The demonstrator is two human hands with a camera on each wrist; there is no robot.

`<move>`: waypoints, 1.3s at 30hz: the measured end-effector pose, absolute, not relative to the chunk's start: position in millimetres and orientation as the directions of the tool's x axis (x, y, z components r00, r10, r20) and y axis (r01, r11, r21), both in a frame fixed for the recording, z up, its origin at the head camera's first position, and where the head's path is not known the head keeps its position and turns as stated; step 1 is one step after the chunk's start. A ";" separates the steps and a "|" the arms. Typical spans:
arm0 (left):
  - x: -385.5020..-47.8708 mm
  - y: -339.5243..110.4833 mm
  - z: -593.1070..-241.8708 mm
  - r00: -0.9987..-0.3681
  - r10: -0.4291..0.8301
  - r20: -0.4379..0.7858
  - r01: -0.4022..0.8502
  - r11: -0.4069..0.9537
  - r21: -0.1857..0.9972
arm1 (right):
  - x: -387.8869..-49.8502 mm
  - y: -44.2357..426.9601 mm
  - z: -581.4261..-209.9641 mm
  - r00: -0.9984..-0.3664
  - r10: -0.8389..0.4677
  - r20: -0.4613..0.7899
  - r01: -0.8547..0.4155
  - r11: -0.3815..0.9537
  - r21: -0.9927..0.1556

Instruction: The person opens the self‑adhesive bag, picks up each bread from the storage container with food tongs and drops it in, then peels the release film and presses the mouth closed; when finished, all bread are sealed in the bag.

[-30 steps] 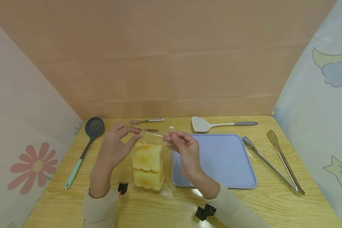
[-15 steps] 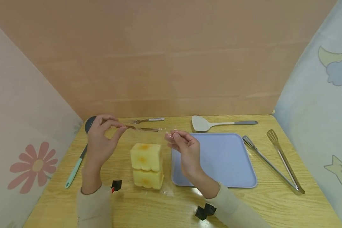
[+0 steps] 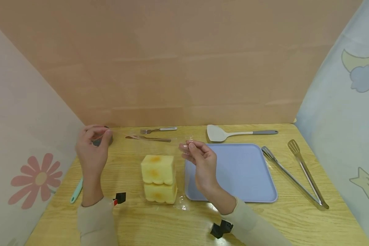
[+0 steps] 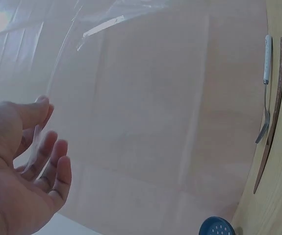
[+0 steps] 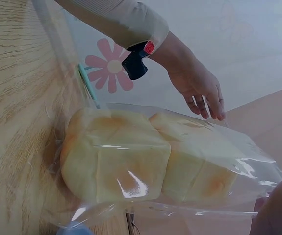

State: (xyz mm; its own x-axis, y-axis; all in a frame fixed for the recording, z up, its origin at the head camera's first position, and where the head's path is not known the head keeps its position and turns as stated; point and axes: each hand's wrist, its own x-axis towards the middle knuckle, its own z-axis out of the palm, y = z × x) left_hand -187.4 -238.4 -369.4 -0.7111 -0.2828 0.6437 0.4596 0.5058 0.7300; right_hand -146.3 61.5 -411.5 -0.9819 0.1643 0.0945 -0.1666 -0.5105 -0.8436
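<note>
Two pale yellow bread loaves [image 3: 158, 171] with browned patches stand one on the other inside a clear plastic bag [image 5: 246, 164]. In the head view my right hand [image 3: 204, 164] pinches the bag's top edge; in the right wrist view only a blurred part of that hand [image 5: 278, 210] shows at the lower right. Up and to the left of the bread, my left hand [image 3: 92, 147] pinches a thin clear plastic strip between thumb and forefinger. In the left wrist view the strip [image 4: 57, 63] runs upward from the left hand [image 4: 28, 152]. Whether it joins the bag is unclear.
A blue tray [image 3: 233, 174] lies right of the bread, with metal tongs [image 3: 307, 181] beyond it. Behind are a white spatula [image 3: 216, 134], a fork [image 3: 160, 130] and a slim brown utensil [image 3: 153, 139]. A slotted spoon [image 3: 77, 191] lies partly behind my left hand.
My left hand has moved left and slightly up, away from the right hand, drawing the clear strip along. It now covers part of the slotted spoon. The right hand has barely moved.
</note>
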 end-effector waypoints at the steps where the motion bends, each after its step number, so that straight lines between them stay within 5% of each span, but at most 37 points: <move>1: -188.5 -240.3 -370.8 -0.692 -0.319 0.648 0.457 0.501 0.735 | -146.1 61.4 -411.1 -0.982 0.166 0.094 -0.168 -0.513 -0.842; 13: -183.0 -249.1 -359.9 -0.484 -0.705 0.518 0.359 0.380 0.852 | -145.5 60.2 -412.1 -0.981 0.165 0.107 -0.178 -0.510 -0.841; 18: -187.1 -271.3 -373.7 -0.469 -0.748 0.469 0.299 0.365 0.882 | -145.0 59.5 -411.8 -0.978 0.160 0.133 -0.197 -0.500 -0.843; 30: -199.3 -290.7 -407.7 -0.787 -0.522 0.328 0.047 0.480 0.876 | -146.5 60.3 -412.0 -0.974 0.165 0.153 -0.216 -0.495 -0.842; 35: -198.8 -303.2 -424.3 -0.927 -0.361 0.106 -0.122 0.556 0.822 | -146.9 60.6 -411.5 -0.976 0.165 0.146 -0.210 -0.497 -0.842; 39: -196.4 -315.3 -437.3 -0.966 -0.259 -0.006 -0.191 0.697 0.691 | -147.0 60.9 -410.9 -0.976 0.164 0.140 -0.204 -0.497 -0.843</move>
State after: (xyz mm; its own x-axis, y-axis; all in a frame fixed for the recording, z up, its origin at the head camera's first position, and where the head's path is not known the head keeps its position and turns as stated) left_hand -196.4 -315.3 -437.3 -0.9658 -0.2593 -0.0061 -0.1914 0.6967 0.6913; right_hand -147.0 60.9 -410.9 -0.9765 0.1645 0.1395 -0.2042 -0.4968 -0.8435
